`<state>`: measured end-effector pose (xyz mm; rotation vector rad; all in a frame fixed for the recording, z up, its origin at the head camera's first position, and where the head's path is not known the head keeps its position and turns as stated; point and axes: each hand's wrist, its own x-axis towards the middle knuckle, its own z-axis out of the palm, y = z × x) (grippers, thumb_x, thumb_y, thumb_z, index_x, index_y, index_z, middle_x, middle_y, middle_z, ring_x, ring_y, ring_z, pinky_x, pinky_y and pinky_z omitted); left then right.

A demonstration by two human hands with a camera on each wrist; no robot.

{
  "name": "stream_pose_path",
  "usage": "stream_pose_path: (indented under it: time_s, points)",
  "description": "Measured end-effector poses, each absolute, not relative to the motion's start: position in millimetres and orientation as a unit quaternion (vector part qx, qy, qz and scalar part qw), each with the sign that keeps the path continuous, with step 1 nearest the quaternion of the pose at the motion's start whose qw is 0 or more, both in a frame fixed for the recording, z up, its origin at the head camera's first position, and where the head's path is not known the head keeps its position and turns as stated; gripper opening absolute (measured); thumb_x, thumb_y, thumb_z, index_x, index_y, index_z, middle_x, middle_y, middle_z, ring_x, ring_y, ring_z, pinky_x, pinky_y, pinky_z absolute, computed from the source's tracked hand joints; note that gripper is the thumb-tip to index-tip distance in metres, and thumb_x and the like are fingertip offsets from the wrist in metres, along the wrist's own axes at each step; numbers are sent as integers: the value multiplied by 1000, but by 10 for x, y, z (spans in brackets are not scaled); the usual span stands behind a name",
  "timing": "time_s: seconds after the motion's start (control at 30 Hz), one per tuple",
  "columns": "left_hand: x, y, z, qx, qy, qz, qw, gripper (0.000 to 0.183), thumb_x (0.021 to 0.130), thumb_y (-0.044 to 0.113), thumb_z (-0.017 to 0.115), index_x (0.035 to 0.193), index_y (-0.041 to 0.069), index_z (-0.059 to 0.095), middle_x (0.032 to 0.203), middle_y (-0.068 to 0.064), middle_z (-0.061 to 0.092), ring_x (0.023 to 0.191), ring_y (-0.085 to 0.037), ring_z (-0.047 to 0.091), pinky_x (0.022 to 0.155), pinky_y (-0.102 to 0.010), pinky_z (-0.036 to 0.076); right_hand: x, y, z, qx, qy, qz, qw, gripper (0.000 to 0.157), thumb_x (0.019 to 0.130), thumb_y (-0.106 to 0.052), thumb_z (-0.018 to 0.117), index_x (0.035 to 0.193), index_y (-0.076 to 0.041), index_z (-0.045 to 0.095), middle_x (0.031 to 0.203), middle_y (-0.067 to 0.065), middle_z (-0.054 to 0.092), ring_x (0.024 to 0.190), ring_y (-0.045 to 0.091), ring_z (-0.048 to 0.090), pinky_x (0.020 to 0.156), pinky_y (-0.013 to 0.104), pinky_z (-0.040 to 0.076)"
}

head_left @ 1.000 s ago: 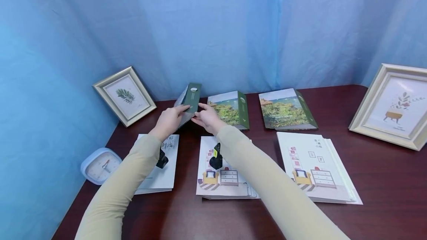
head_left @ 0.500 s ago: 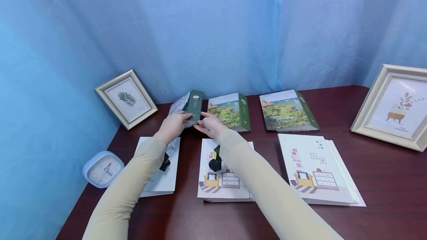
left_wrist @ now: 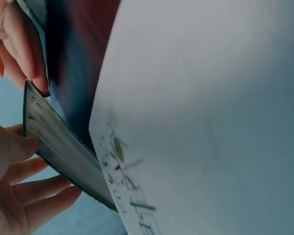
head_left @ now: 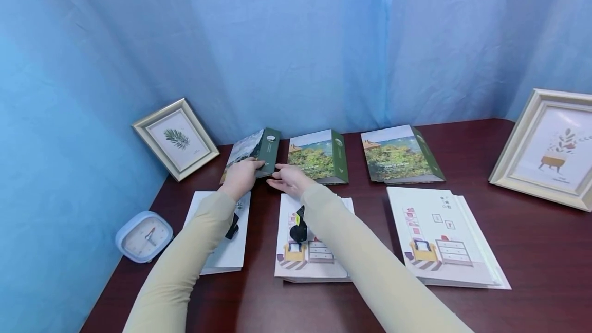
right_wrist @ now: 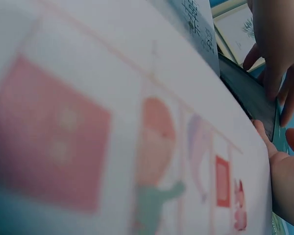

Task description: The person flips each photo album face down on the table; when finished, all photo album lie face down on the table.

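Observation:
A photo album (head_left: 250, 148) with a mountain cover and dark green spine lies at the back left of the table. My left hand (head_left: 240, 176) rests on its near end, with fingers spread over the cover and spine. The album's page edges (left_wrist: 63, 147) show beside those fingers in the left wrist view. My right hand (head_left: 289, 179) is at the near corner of the spine, fingertips extended toward it; whether they still touch is hard to tell. Just right of it lies an album with a seaside cover (head_left: 311, 155).
Another seaside album (head_left: 400, 153) lies farther right. White albums (head_left: 226, 251) (head_left: 305, 263) (head_left: 439, 235) form a nearer row. A leaf picture frame (head_left: 178, 140) and a blue clock (head_left: 144, 236) stand left; a larger frame (head_left: 552, 148) stands right. Blue curtains (head_left: 296, 45) border the table (head_left: 532, 251).
The mountain album has come down from a raised, tilted pose to lie on the table, its cover turning upward. Both hands moved down with it, and the right fingers have loosened at its corner.

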<state>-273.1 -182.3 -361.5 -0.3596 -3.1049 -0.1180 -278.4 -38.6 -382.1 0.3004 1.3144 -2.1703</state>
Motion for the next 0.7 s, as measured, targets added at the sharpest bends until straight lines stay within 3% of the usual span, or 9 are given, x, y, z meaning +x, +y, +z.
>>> stream_pose_path:
  time_s: [0.17, 0.37, 0.7]
  points:
    - [-2733, -1745, -3640, -108, -994, -4, -1, 37, 99, 5, 44, 132, 14, 58, 134, -20, 54, 106, -36, 62, 82, -47, 54, -2778, -354, -3837, 108, 507, -807, 282, 58, 96, 12, 35, 150, -6, 24, 152, 22, 23, 134, 32, 40, 107, 34, 40]
    - [-2747, -1694, -3671, -103, -994, 41, -18, 37, 100, 7, 43, 132, 18, 58, 133, -17, 55, 107, -34, 62, 80, -49, 54, -2838, -333, -3951, 96, 531, -796, 273, 58, 95, 12, 38, 149, -7, 28, 146, 23, 34, 127, 32, 47, 101, 33, 45]
    - [-2737, -1671, -3686, -112, -991, 70, -27, 36, 98, 6, 46, 128, 17, 62, 116, -15, 63, 99, -31, 64, 76, -48, 55, -2742, -232, -3826, 81, 553, -784, 271, 57, 97, 6, 42, 150, -5, 24, 148, 22, 32, 134, 32, 40, 107, 34, 39]
